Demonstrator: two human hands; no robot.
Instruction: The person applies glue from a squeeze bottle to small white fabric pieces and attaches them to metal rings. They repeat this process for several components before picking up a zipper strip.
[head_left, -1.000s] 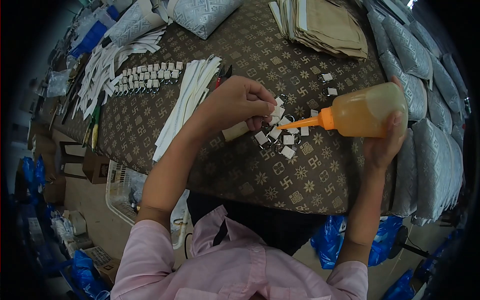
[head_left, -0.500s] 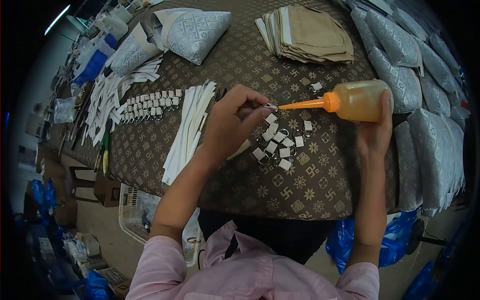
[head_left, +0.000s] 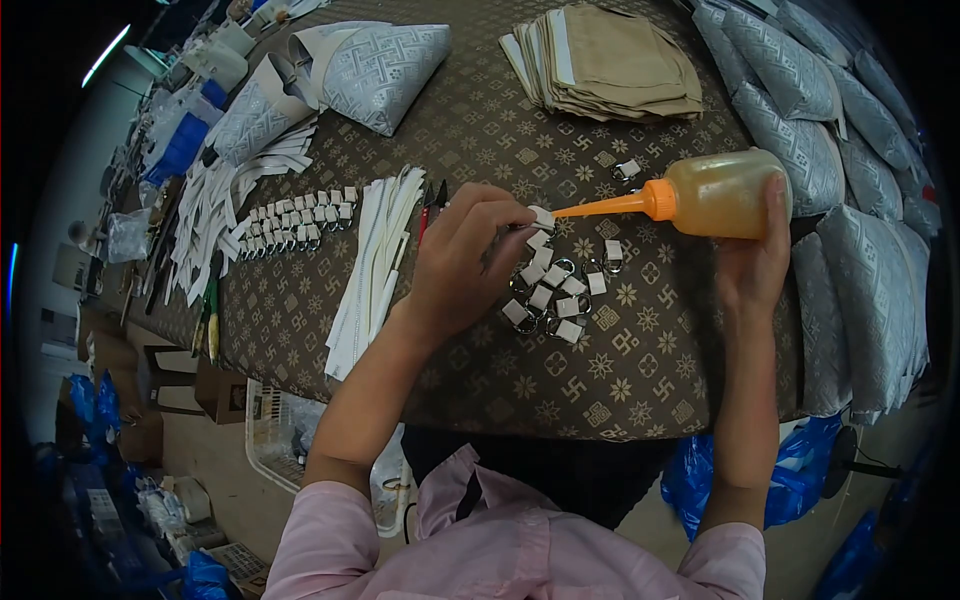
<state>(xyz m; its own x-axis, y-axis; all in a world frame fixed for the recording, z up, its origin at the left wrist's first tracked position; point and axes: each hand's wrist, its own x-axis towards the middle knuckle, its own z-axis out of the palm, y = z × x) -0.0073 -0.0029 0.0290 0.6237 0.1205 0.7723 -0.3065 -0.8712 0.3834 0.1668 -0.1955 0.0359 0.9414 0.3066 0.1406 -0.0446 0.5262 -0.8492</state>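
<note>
My right hand (head_left: 752, 262) is wrapped round a squeeze bottle (head_left: 722, 196) of amber liquid, tilted on its side. Its long orange nozzle (head_left: 605, 205) points left, the tip at a small white tab with a metal ring (head_left: 541, 216). That tab is pinched between the fingertips of my left hand (head_left: 458, 262); its ring is mostly hidden by the fingers. Just below lies a loose pile of similar ringed tabs (head_left: 556, 285). One more tab (head_left: 627, 170) rests apart, above the nozzle.
Left of my left hand lie white strips (head_left: 372, 275), red-handled snips (head_left: 426, 212) and rows of ringed tabs (head_left: 298, 220). Tan fabric pieces (head_left: 630, 60) are stacked at the back. Silver patterned pouches (head_left: 865, 300) line the right side; others (head_left: 385, 70) stand back left.
My left hand has turned, so the tab's white face now shows at the nozzle tip. The bottle stays in my right hand, nearly unmoved. The whole view has shifted slightly.
</note>
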